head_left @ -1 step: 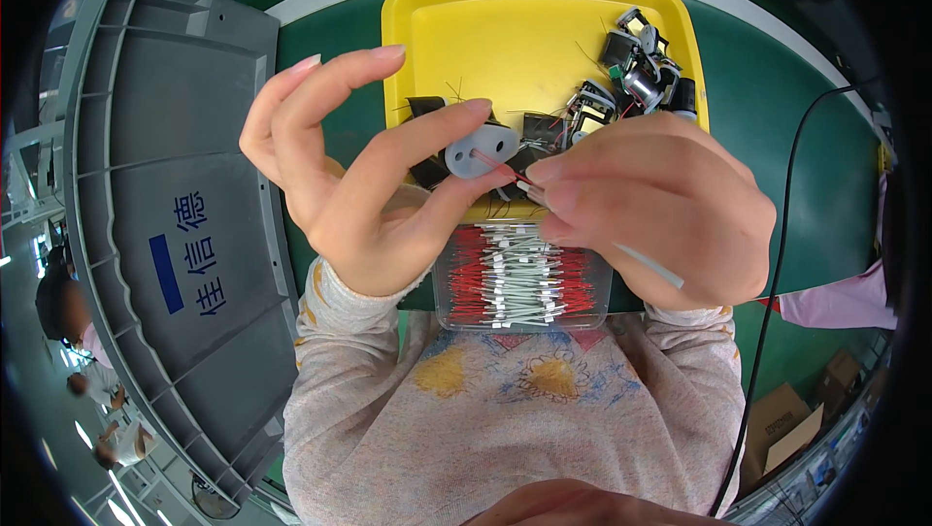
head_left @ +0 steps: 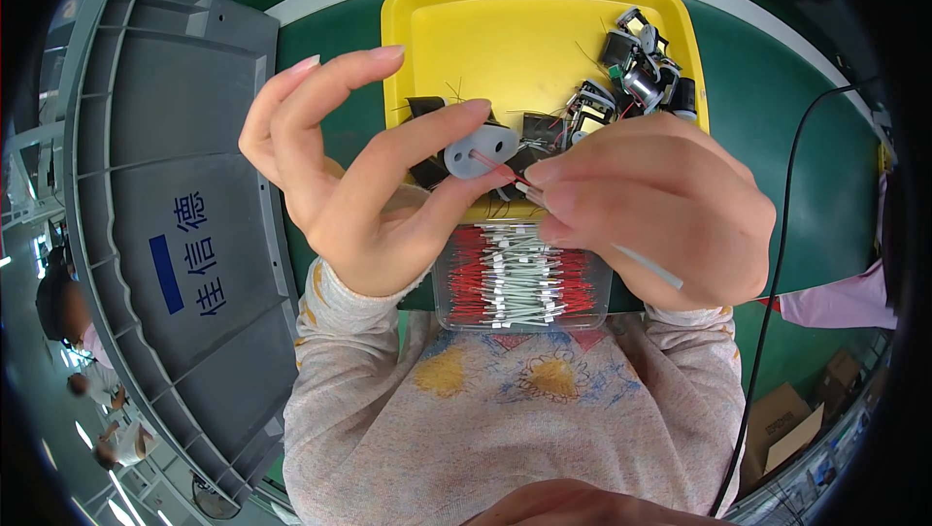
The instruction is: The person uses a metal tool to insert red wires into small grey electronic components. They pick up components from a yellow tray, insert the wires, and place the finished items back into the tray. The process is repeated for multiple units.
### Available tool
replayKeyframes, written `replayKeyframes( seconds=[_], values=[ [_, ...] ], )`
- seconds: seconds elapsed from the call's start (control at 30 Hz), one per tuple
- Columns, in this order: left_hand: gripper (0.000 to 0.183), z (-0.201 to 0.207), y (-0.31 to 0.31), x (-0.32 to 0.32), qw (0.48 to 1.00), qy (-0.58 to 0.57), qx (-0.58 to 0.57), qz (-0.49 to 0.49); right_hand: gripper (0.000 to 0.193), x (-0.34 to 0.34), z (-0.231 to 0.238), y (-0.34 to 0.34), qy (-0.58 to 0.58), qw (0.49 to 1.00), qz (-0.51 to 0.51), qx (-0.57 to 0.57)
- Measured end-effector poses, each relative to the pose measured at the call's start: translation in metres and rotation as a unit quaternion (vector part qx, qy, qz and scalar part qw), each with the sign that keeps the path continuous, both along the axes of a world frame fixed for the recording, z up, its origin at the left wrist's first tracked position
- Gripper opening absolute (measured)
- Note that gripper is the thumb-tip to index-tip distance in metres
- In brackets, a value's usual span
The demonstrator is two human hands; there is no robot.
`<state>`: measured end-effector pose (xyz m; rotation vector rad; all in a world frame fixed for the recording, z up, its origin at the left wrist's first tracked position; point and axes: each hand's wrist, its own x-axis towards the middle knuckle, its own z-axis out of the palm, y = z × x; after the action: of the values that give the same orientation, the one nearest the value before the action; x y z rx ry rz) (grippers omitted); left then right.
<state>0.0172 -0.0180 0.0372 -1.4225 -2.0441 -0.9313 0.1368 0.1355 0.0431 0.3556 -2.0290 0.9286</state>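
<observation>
Between the thumb and forefinger of my left hand (head_left: 364, 191) is a grey oval plastic piece (head_left: 496, 148) with several holes. Its holed face is turned up, and the other left fingers stay raised. A thin red wire (head_left: 493, 166) runs from one hole toward my right hand (head_left: 675, 206). There my thumb and fingertips pinch the wire close to a small white end piece (head_left: 524, 186). A pale narrow strip (head_left: 649, 265) shows at the right hand's lower side. Below both hands sits a clear plastic box (head_left: 524, 328) packed with red wires in white sleeves.
Behind my hands lies a yellow tray (head_left: 485, 41) holding several small motor assemblies (head_left: 641, 80) with loose wires. A large grey crate (head_left: 184, 89) stands at the left. A black cable (head_left: 791, 147) runs down the right side, near cardboard boxes (head_left: 782, 424).
</observation>
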Motion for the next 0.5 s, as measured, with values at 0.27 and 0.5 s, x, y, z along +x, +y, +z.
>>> replayKeyframes(
  seconds=[0.27,0.5],
  values=[
    [0.030,-0.0027,0.0010,0.0006,1.000,0.003,0.009,0.002,0.027,-0.0018,-0.0034,0.0009,0.043,0.997,-0.027,0.053],
    [0.029,-0.0026,-0.0002,0.0003,1.000,0.007,0.001,0.004,0.026,-0.0024,-0.0043,-0.0047,0.063,0.997,-0.038,0.032]
  ],
)
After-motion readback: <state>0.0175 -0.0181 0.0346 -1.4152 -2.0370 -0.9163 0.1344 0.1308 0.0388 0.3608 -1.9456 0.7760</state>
